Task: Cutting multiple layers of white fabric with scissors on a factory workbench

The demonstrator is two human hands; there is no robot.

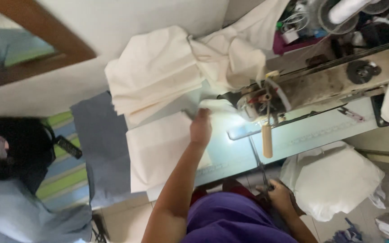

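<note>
Reaching left hand (pixel 201 127) on cream cloth (pixel 158 153)

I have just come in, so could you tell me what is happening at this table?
A person in a purple top sits at a worn industrial sewing machine. The left hand rests on cream fabric pieces by the lit needle area. The right hand grips dark metal scissors at the table's front edge.
</note>
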